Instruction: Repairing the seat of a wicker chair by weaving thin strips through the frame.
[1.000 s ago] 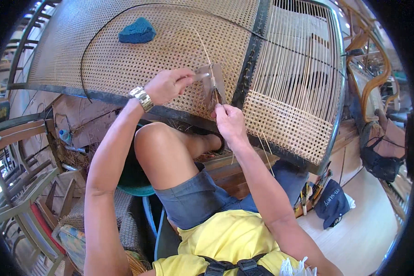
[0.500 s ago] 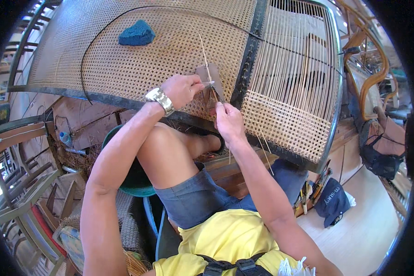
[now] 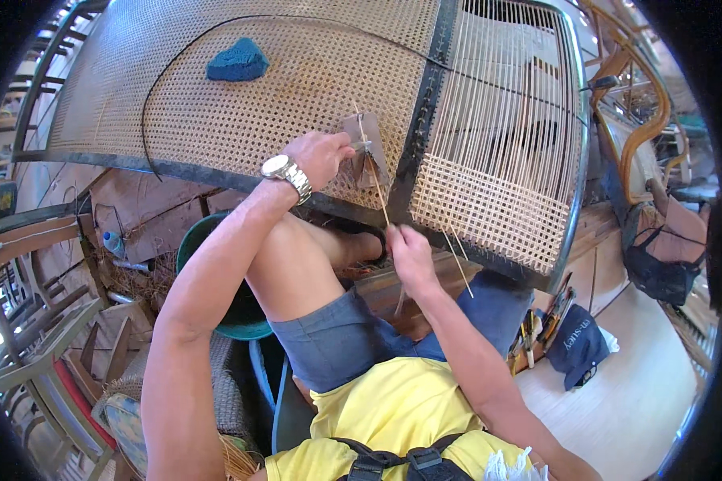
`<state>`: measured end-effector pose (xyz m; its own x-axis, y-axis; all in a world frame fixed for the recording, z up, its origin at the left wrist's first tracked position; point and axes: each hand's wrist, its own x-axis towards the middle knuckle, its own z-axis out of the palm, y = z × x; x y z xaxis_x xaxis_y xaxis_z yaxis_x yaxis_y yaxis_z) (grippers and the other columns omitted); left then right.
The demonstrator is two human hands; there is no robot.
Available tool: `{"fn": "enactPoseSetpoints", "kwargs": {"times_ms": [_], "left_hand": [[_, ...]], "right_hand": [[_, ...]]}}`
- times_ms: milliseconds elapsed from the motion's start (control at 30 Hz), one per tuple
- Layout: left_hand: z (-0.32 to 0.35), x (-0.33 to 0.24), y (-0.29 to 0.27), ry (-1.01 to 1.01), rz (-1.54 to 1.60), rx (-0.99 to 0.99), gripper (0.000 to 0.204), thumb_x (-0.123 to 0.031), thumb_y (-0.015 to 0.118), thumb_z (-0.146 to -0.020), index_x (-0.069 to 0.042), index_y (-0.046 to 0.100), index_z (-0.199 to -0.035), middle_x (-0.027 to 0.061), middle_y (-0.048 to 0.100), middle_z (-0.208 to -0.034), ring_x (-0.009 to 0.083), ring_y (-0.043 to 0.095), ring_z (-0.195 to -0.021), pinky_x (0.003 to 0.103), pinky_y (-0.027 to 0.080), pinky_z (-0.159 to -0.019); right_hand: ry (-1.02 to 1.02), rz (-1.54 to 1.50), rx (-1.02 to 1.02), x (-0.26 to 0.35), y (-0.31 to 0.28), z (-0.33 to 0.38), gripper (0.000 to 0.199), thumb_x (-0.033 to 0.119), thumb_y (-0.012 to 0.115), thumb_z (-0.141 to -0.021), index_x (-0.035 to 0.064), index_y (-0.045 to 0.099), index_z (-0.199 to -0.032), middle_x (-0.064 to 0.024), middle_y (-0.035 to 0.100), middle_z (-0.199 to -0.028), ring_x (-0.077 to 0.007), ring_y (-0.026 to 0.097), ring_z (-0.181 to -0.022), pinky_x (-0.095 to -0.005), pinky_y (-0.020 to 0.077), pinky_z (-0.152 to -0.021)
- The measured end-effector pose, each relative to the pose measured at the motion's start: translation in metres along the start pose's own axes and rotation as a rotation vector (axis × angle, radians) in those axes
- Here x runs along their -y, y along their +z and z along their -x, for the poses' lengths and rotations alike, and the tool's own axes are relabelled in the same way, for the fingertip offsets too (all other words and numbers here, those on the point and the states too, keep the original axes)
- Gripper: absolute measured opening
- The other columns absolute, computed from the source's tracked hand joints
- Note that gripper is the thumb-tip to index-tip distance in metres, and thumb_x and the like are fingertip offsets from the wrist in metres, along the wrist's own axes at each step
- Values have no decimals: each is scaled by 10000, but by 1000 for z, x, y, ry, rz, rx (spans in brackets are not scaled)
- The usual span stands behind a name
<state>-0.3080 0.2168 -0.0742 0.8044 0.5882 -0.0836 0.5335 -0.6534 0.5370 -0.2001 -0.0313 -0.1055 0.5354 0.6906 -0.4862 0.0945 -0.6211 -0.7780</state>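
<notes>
A large dark-framed panel of woven cane leans in front of me. Its left part is fully woven; its right part has mostly upright strands and a woven patch low down. My left hand, with a silver wristwatch, pinches a thin cane strand against a small brown pad on the weave. My right hand grips the same strand lower down, below the frame's bottom rail. More loose strand ends hang beside it.
A blue sponge lies on the woven panel at upper left. A green bucket stands under my left arm. Tools and a dark blue cap lie on the floor at right. Wooden chairs crowd the left, bent cane furniture the right.
My left hand has slid right along the panel to the brown pad. My right hand has drawn the strand downward, away from the frame rail.
</notes>
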Motion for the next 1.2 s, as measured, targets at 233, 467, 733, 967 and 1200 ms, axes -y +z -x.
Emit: {"fn": "enactPoseSetpoints", "kwargs": {"times_ms": [233, 467, 733, 967, 1200], "left_hand": [[-3, 6, 3, -23, -22, 27, 231, -341, 567, -957, -129, 659, -959, 181, 666, -752, 403, 649, -756, 520, 493, -683], [-7, 5, 6, -11, -23, 33, 238, -352, 568, -954, -133, 660, -963, 181, 673, -770, 393, 657, -779, 515, 502, -702], [-5, 1, -1, -33, -19, 43, 233, -354, 577, -947, -136, 658, -965, 187, 680, -805, 402, 656, -793, 522, 506, -703], [-4, 5, -2, -32, -25, 41, 229, -349, 585, -943, -132, 657, -950, 184, 677, -792, 406, 653, -775, 521, 501, -681], [-4, 3, 0, -17, -5, 14, 216, -337, 600, -935, -130, 662, -930, 180, 675, -777, 402, 653, -765, 519, 502, -672]], "right_hand": [[373, 312, 311, 4, -55, 83, 380, 313, 563, -951, -59, 639, -951, -284, 637, -891, -399, 646, -811, -452, 507, -777], [-333, 32, -26, 72, -24, -8, 456, 285, 641, -942, -66, 533, -1212, -200, 621, -1110, -254, 680, -746, -337, 530, -650], [192, -273, 160, 73, 5, -45, 346, 348, 605, -974, 6, 633, -936, -58, 639, -756, -134, 597, -575, -272, 439, -479], [155, -204, 103, 76, 16, -34, 346, 379, 577, -993, 62, 658, -878, 4, 580, -655, -76, 453, -497, -236, 347, -433], [325, -586, 168, 82, 20, -33, 386, 409, 544, -1002, 70, 644, -846, -4, 559, -644, -85, 437, -525, -264, 333, -484]]}}
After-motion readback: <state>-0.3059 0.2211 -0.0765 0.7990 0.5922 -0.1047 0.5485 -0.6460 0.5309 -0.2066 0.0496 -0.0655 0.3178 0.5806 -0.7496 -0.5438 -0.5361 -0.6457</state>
